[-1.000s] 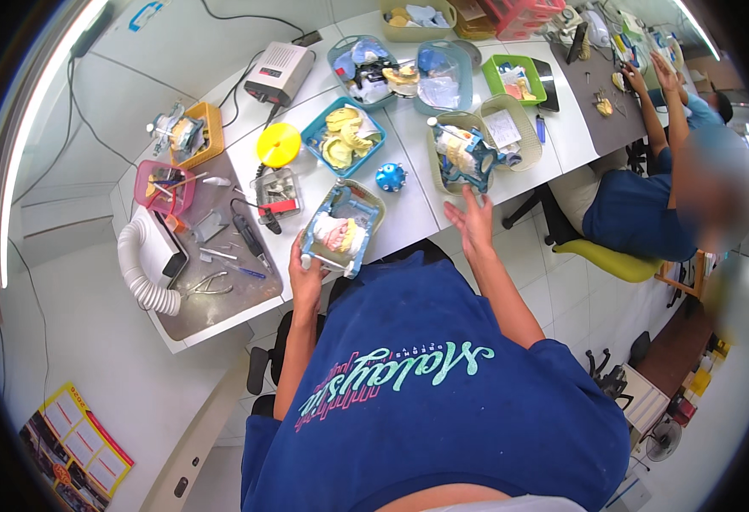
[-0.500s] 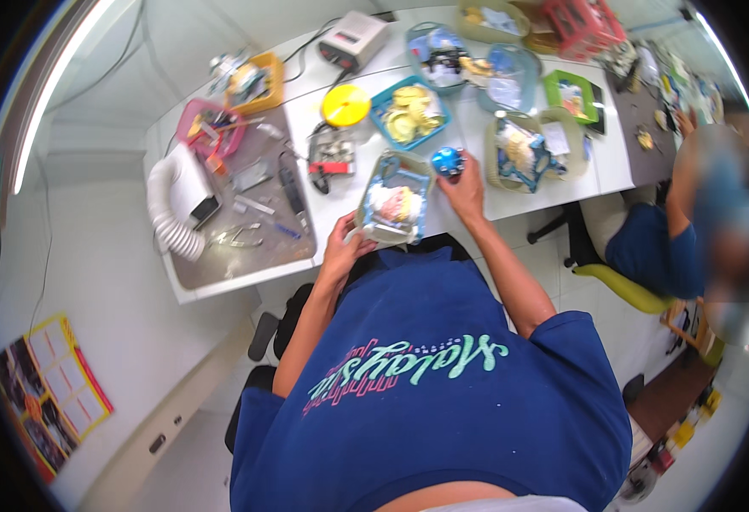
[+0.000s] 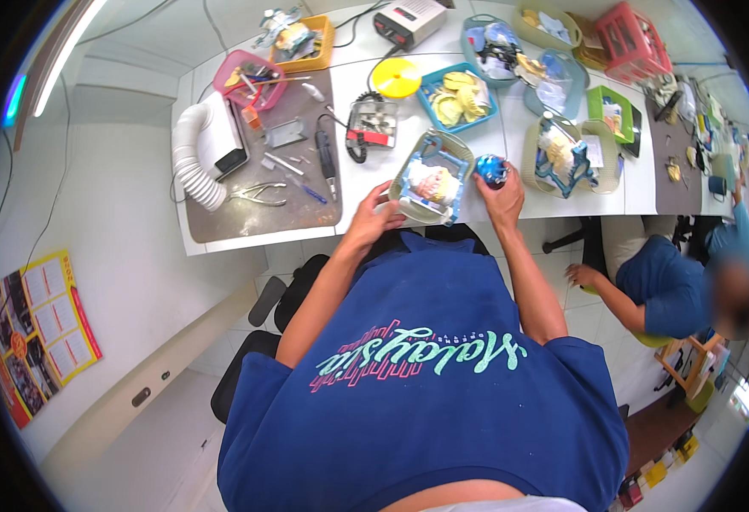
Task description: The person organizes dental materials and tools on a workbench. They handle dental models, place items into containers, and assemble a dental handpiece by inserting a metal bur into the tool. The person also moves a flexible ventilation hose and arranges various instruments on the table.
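My left hand [image 3: 376, 219] grips the near left edge of a pale beige plastic basket [image 3: 398, 168] at the table's front edge, thumb and fingers closed on its rim. In that basket lie a blue frame [image 3: 452, 154], like a dental articulator, and a pinkish-cream dental model [image 3: 433, 183]. Just right of the basket, my right hand [image 3: 502, 203] holds a shiny blue round object [image 3: 491, 169] with small glinting pieces on it. Its exact kind is too small to make out. Fingers wrap its near side.
Behind the basket stand a blue tray of cream models [image 3: 426, 84], a yellow disc [image 3: 396, 78] and a compartment box [image 3: 380, 119]. A handpiece [image 3: 327, 158], pliers [image 3: 258, 195] and a suction hose [image 3: 192, 162] lie left. Another basket [image 3: 531, 154] and a seated co-worker [image 3: 660, 282] are right.
The view has shifted, so the table sits higher and further right. The blue round object has turned in my right hand. The co-worker's arm has come down off the table.
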The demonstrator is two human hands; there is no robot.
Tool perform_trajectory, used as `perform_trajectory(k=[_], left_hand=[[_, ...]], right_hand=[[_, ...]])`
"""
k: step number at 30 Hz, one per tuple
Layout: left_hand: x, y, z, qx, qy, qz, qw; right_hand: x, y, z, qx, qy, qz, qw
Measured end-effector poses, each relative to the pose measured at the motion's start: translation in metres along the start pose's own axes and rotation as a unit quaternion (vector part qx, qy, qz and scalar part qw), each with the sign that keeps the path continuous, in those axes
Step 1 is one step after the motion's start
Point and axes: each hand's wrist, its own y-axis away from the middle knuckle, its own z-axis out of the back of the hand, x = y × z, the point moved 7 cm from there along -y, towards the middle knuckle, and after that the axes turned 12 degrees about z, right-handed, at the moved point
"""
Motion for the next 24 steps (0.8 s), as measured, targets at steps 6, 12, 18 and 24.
perform_trajectory(k=[6, 12, 18, 24], left_hand=[[-0.062, 0.016, 0.124, -0.386, -0.215, -0.243, 0.864], [-0.103, -0.004, 0.173, -0.388, -0.485, -0.353, 0.7], [-0.104, -0.02, 0.166, -0.361, -0.524, -0.298, 0.711], [-0.109, -0.02, 0.157, -0.342, -0.572, -0.309, 0.679]], right_hand=[[-0.005, 0.054, 0.038, 0.044, -0.017, -0.072, 0.996], [-0.033, 0.101, 0.065, 0.056, -0.047, -0.105, 0.992], [-0.069, 0.121, 0.127, -0.06, 0.013, -0.189, 0.98], [-0.162, 0.112, 0.184, -0.201, 0.095, -0.29, 0.931]])
